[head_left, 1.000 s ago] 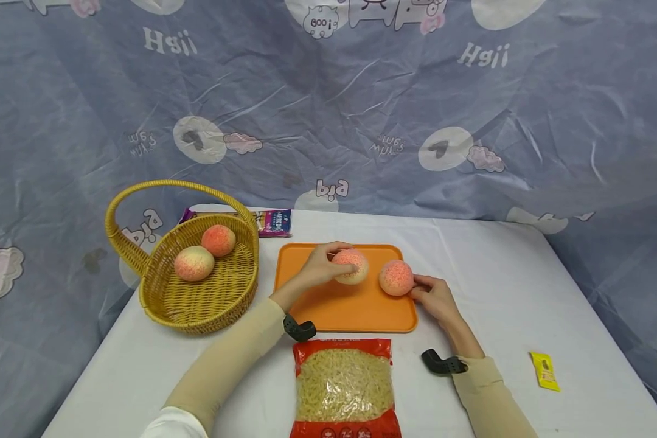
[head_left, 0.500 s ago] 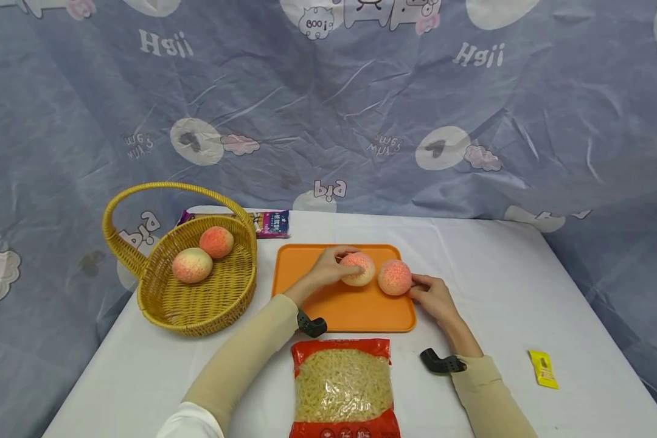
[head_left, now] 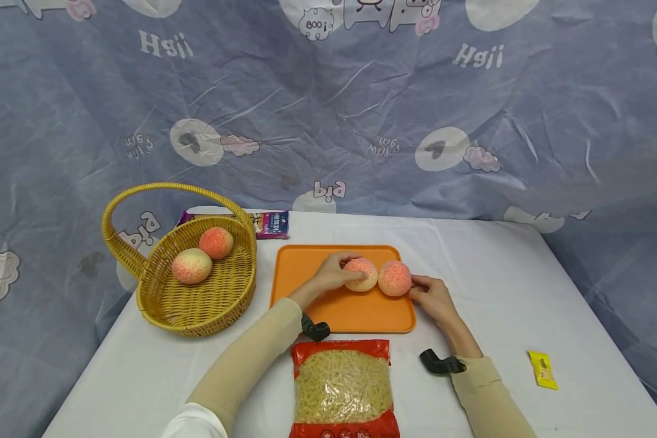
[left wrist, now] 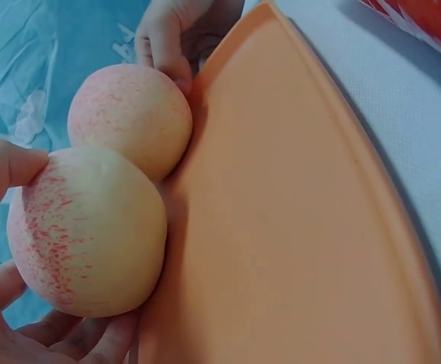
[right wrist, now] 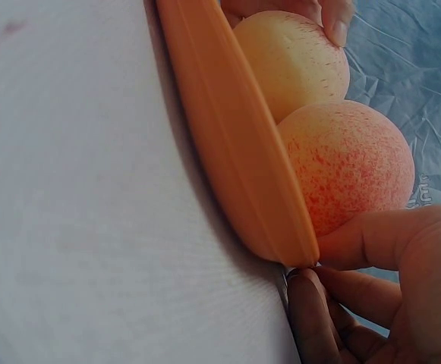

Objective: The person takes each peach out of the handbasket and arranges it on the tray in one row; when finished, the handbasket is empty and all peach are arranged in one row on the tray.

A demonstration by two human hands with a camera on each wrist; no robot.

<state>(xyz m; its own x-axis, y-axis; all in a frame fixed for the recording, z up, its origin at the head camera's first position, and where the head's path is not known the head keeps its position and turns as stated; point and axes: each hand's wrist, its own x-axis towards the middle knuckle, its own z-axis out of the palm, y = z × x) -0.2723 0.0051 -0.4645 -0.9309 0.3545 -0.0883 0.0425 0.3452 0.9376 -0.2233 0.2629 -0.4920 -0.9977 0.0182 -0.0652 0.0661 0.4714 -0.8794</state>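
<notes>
My left hand (head_left: pixel 331 275) grips a pale yellow and pink peach (head_left: pixel 362 275), thumb on the near side and fingers round the far side. This peach sits low over the orange tray (head_left: pixel 312 307), beside a pinker peach (head_left: pixel 395 278) at the tray's right. In the left wrist view the two peaches (left wrist: pixel 87 231) look to be touching. At the tray's right rim my right hand (head_left: pixel 434 299) pinches the edge, with the thumb (right wrist: pixel 357 241) by the rim and the other fingers below it. The pinker peach rests close to that thumb.
Left of the tray stands a yellow wicker basket (head_left: pixel 197 307) with a tall handle, holding two peaches (head_left: pixel 191 266). Behind it lies a purple packet (head_left: pixel 274 224). A red-edged bag of pasta (head_left: pixel 344 386) is in front of the tray, and a small yellow packet (head_left: pixel 543 369) lies far right.
My left hand has moved right and slightly down with its peach, closing the gap to the pinker peach. The right hand has stayed at the tray's edge.
</notes>
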